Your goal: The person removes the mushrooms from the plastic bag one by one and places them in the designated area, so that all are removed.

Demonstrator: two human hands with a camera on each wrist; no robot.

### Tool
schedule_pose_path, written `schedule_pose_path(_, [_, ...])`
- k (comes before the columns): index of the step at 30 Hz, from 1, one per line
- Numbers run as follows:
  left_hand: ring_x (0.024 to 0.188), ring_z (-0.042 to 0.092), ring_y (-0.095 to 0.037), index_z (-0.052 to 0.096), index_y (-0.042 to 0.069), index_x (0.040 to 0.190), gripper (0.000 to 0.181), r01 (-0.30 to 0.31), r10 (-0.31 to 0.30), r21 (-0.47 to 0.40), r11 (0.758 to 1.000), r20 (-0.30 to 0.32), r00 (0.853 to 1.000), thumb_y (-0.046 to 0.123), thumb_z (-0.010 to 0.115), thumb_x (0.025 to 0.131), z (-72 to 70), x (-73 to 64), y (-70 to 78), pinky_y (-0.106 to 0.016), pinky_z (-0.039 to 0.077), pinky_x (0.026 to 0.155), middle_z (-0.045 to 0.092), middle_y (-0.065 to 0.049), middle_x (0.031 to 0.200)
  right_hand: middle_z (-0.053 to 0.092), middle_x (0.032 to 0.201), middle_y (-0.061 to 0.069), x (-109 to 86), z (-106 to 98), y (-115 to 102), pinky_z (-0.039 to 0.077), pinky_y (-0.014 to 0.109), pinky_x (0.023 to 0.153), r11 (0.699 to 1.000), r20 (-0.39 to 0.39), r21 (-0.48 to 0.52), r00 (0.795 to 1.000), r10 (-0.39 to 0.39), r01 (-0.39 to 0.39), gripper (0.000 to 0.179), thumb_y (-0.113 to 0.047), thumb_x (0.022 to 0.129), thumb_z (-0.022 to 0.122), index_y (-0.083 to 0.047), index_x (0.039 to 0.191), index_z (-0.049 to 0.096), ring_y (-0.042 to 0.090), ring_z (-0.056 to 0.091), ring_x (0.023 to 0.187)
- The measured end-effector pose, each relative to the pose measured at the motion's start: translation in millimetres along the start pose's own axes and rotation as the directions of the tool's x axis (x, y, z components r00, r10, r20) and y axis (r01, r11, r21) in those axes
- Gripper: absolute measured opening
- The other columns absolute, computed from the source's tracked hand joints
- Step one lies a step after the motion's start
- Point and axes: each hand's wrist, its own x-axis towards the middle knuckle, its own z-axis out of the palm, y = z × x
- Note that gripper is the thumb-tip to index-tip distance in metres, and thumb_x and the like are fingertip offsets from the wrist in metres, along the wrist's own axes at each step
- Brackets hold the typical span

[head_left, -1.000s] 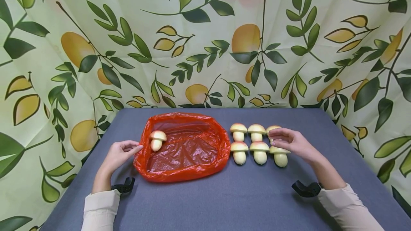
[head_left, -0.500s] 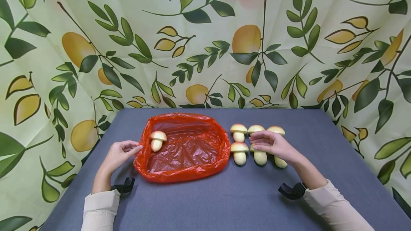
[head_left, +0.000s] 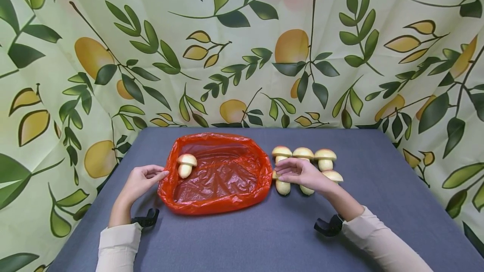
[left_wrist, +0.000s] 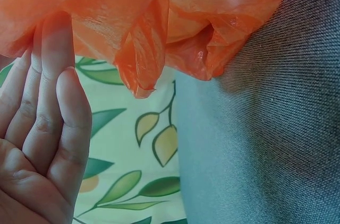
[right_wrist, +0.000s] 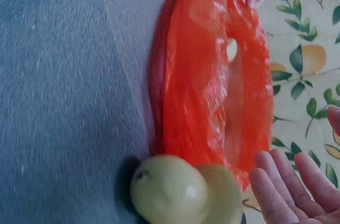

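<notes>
A red plastic bag point(head_left: 223, 208) lies open-mouthed on the cloth. My left hand point(head_left: 138, 184) pinches its left rim; in the left wrist view, thin plastic point(left_wrist: 111, 27) covers those fingertips. Inside the bag, at the left, lies one toy mushroom point(head_left: 186, 166) with a cream stem and reddish cap. To the bag's right, several similar mushrooms point(head_left: 325, 158) lie in two rows. My right hand point(head_left: 308, 176) hovers over the front row's left part, partly hiding several. Its fingers point(right_wrist: 279, 181) are extended in the right wrist view, beside a pale mushroom point(right_wrist: 170, 189).
Blue-grey cloth point(head_left: 234, 242) covers the table. Behind it hangs a curtain point(head_left: 249, 53) printed with leaves and orange fruit. A black wrist mount point(head_left: 145, 218) sits on the left wrist, another black mount point(head_left: 329, 226) on the right.
My right hand has moved left along the mushrooms, from the right column toward the bag, uncovering the right ones. The left hand stays at the bag's rim.
</notes>
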Motion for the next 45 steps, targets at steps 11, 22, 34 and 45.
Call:
schedule_pose_path(11, [0.072,0.062,0.008,0.069,-0.003,0.106,0.033,-0.009,0.009,-0.002,1.0,0.003,1.0,0.026,0.068,0.09,0.4,0.4,-0.2,-0.019,0.049,0.065,0.073,-0.021,0.1,0.051,0.128,0.041,16.3,29,0,0.053,0.018,0.085,0.995,0.09,0.104,0.996,-0.004,-0.005,0.052,-0.012,0.09,0.066,0.017,0.128,0.046,0.016,0.067,0.107])
schedule_pose_path(22, [0.071,0.062,0.009,0.068,-0.004,0.106,0.034,-0.019,0.019,-0.001,1.0,0.004,1.0,0.026,0.068,0.09,0.9,-0.2,0.4,-0.019,0.048,0.063,0.074,-0.02,0.098,0.06,0.119,0.037,34.3,59,-3,0.053,0.02,0.085,0.999,0.09,0.04,0.996,0.009,-0.013,0.046,-0.011,0.089,0.066,0.016,0.123,0.052,0.034,0.067,0.107])
schedule_pose_path(34, [0.072,0.062,0.009,0.069,-0.004,0.107,0.034,-0.003,0.003,-0.002,1.0,0.001,1.0,0.026,0.068,0.09,1.9,1.5,-3.2,-0.019,0.049,0.065,0.073,-0.022,0.1,0.063,0.114,0.034,55.8,88,-15,0.054,0.021,0.083,0.999,0.111,0.039,0.994,0.003,-0.007,0.04,-0.008,0.088,0.067,0.013,0.121,0.056,0.026,0.069,0.102])
schedule_pose_path(45, [0.073,0.062,0.009,0.068,-0.004,0.106,0.033,-0.004,0.004,-0.011,1.0,0.008,1.0,0.025,0.067,0.09,0.8,0.7,-2.0,-0.018,0.049,0.067,0.073,-0.021,0.1,0.064,0.116,0.033,78.9,116,-19,0.054,0.022,0.081,0.999,0.101,0.044,0.995,-0.001,-0.004,0.039,-0.007,0.087,0.067,0.012,0.12,0.057,0.025,0.07,0.101])
